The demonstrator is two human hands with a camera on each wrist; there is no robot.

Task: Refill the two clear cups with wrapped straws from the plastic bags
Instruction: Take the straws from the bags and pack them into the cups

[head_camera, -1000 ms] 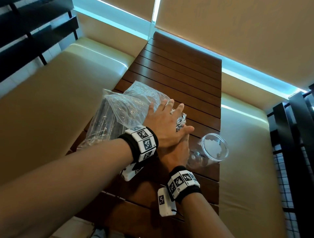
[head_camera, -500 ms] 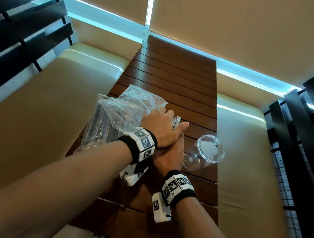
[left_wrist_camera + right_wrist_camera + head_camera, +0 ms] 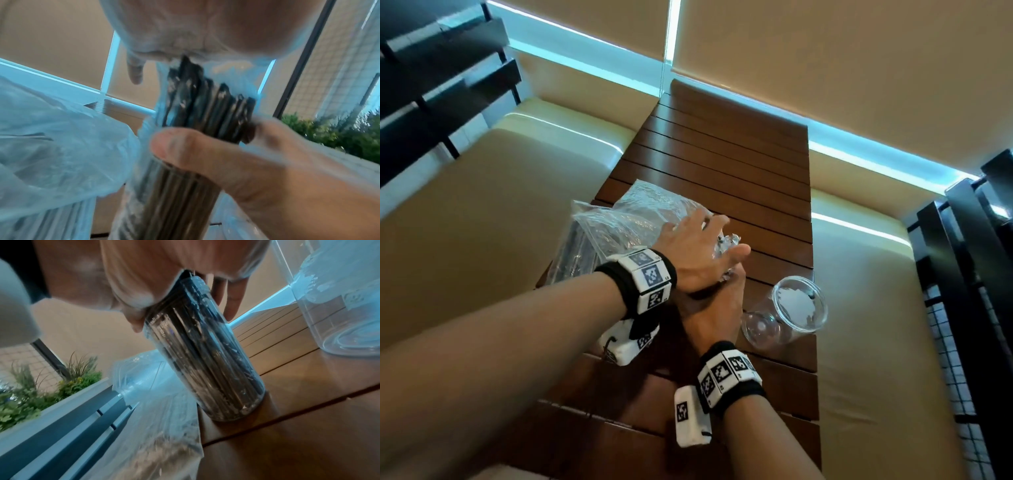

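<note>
A clear cup (image 3: 207, 363) packed with dark wrapped straws (image 3: 205, 105) stands slightly tilted on the wooden table (image 3: 722, 154). My right hand (image 3: 717, 308) grips this cup around its upper part, the thumb (image 3: 195, 151) wrapped across it. My left hand (image 3: 698, 253) lies over the straw tops (image 3: 726, 245) with straight fingers, the palm (image 3: 205, 32) pressing on the ends. A second clear cup (image 3: 791, 311) stands with nothing in it just right of my hands. A plastic bag (image 3: 619, 226) holding more straws lies to the left, under my left forearm.
Cream bench cushions (image 3: 500, 222) flank the narrow slatted table on both sides. A dark railing (image 3: 962, 274) runs along the right, dark slats (image 3: 431, 85) at the upper left. Loose bag plastic (image 3: 164, 426) lies beside the filled cup.
Half a second ago the left fingers curled down over the straw tops; now they are stretched out again. The right hand and both cups stay where they were.
</note>
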